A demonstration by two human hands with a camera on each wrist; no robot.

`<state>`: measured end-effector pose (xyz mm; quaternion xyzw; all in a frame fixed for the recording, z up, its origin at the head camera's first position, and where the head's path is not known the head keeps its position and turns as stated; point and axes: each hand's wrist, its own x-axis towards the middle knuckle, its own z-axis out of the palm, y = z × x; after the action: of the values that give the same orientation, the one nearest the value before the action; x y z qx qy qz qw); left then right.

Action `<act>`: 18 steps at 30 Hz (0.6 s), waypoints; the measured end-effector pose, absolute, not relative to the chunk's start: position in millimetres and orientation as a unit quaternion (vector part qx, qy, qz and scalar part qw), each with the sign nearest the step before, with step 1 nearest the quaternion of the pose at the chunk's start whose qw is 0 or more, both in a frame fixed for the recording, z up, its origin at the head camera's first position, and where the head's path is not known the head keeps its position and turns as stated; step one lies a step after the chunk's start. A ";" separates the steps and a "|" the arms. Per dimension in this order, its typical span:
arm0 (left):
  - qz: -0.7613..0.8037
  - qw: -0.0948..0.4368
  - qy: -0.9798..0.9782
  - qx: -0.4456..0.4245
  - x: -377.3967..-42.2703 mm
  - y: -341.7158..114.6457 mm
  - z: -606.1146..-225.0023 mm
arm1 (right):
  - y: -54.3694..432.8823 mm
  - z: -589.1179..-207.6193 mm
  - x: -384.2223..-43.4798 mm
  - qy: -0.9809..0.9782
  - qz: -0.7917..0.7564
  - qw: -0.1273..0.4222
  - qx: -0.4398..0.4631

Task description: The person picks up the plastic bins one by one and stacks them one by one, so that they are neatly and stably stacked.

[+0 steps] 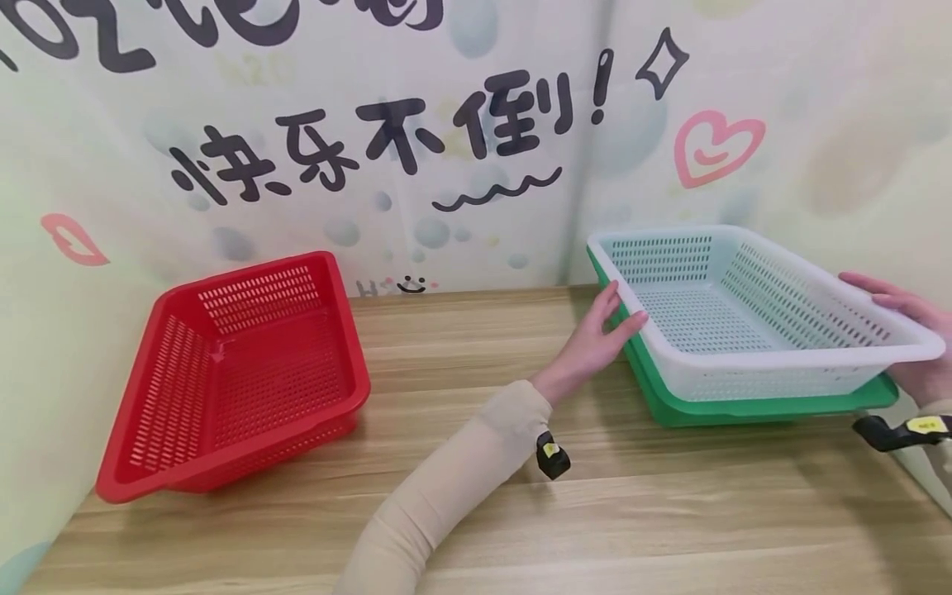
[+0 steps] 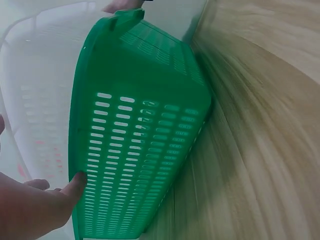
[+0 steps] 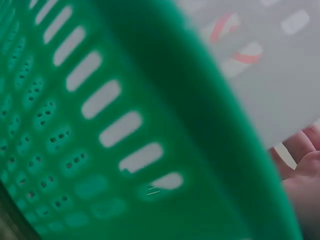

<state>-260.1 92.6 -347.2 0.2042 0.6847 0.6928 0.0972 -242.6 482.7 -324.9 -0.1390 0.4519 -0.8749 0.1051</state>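
Note:
A white plastic basket (image 1: 788, 359) sits nested in a green basket (image 1: 781, 411) at the right of the table, its rim standing above the green one. My left hand (image 1: 591, 335) grips the white basket's left edge, thumb over the rim. In the left wrist view, a fingertip (image 2: 79, 181) of that hand lies against the green rim. My right hand (image 1: 918, 330) holds the white basket's right edge, partly hidden behind it. In the right wrist view, its bent fingers (image 3: 299, 145) show past the green rim, beside the white wall.
A red basket (image 1: 268, 446) stands on the left of the wooden table (image 1: 461, 355). Behind the table hangs a printed cloth (image 1: 491, 240) with dark lettering, and pale walls close in both sides.

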 end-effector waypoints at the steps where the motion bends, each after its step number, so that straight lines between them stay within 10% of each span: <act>1: 0.692 0.098 0.685 0.203 -259.5 91.8 -347.2 | 482.4 -324.7 -242.4 0.455 -0.873 0.108 -0.139; 18: 0.616 0.112 0.755 0.195 -262.0 66.2 -354.5 | 474.0 -308.2 -250.5 0.545 -0.803 0.009 -0.242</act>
<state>-262.0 66.2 -354.5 0.1954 0.7549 0.6159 0.1118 -250.5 474.0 -308.2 -0.2417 0.5454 -0.8025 0.0093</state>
